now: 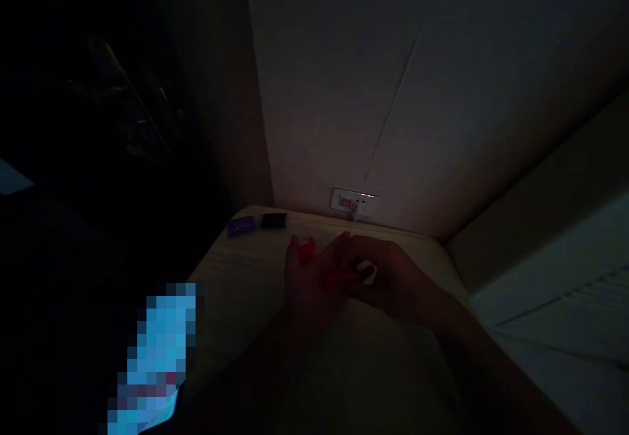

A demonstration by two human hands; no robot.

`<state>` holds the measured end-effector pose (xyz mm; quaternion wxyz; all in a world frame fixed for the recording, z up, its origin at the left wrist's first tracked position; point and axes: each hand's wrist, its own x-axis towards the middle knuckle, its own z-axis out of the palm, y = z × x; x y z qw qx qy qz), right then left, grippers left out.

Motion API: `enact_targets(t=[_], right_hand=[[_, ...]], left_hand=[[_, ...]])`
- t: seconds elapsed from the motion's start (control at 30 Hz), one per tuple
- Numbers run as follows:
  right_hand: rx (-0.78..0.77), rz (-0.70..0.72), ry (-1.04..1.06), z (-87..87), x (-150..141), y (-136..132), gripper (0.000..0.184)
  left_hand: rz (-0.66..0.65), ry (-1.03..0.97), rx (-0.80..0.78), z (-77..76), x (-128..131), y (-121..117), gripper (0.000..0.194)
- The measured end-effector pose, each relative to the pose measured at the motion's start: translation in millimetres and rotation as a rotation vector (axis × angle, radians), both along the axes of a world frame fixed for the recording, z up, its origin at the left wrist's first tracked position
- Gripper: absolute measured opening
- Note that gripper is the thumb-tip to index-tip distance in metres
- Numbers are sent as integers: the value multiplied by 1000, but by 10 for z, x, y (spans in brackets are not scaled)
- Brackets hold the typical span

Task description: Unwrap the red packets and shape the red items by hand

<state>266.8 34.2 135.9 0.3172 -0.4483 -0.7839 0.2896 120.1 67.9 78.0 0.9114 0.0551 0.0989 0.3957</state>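
Observation:
The scene is very dark and details are faint. My left hand [312, 284] is turned palm up over the tabletop, its thumb and fingers spread. A small round red thing [306, 249] shows between thumb and fingers; whether it touches the hand or lies behind it, I cannot tell. From the right, my right hand [388, 278] reaches across and pinches a small, longish red object [339, 281] above the left palm. The dim light hides what kind of object it is.
A pale wooden tabletop [221, 278] carries a purple packet [240, 226] and a black packet [274, 221] at its back left. Behind it, a wall socket [344, 202] holds a plug. Light bedding [555, 317] lies at right. A bright, pixelated screen-like shape [162, 350] is at lower left.

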Motion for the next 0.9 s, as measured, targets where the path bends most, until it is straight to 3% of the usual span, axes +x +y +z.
enact_targets(t=[0.07,0.23,0.3,0.37,0.47,0.6,0.7,0.83,0.9], right_hand=[[-22,-116,91,-26,12,32,6],[-142,-301,343,-110,49,105,26],[-101,-339,338,-146,48,106,23],[36,-373,222,-184,18,83,11],[256,-245,-5,-243,-83,22,12],[383,-4,-170,-296,-203,-39,14],[456,-6,-258,-323,-212,-49,12],[649,-85,-255,-374,-203,-30,16],[660,-41,-241,-381,-211,-18,14]], left_hand=[[35,7,12,-15,26,7,69],[134,40,45,-50,109,-3,54],[154,52,46,-56,114,-8,54],[148,59,14,-55,90,-7,55],[121,56,-73,-26,19,10,63],[169,49,-115,35,-64,46,80],[198,34,-122,40,-82,63,86],[123,4,-105,-18,-61,58,85],[96,-21,-75,-48,-43,56,85]])
